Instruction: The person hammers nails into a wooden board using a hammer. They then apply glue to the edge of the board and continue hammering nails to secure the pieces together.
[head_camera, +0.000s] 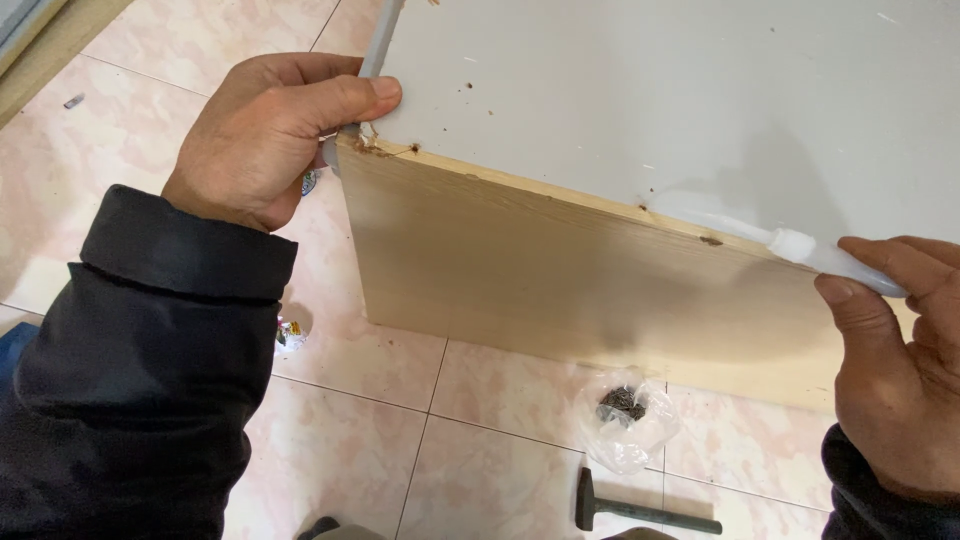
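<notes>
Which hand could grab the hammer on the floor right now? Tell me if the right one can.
Probably not at once: the right hand is holding a white strip against the board. The hammer lies uncovered below it.

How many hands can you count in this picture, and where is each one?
2. The left hand grips the top left corner of the wooden cabinet. The right hand is at the right edge, holding a white strip.

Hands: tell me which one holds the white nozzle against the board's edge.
The right hand, at the lower right, pinches the white nozzle against the cabinet seam. The left hand only grips the cabinet's upper-left corner.
</notes>
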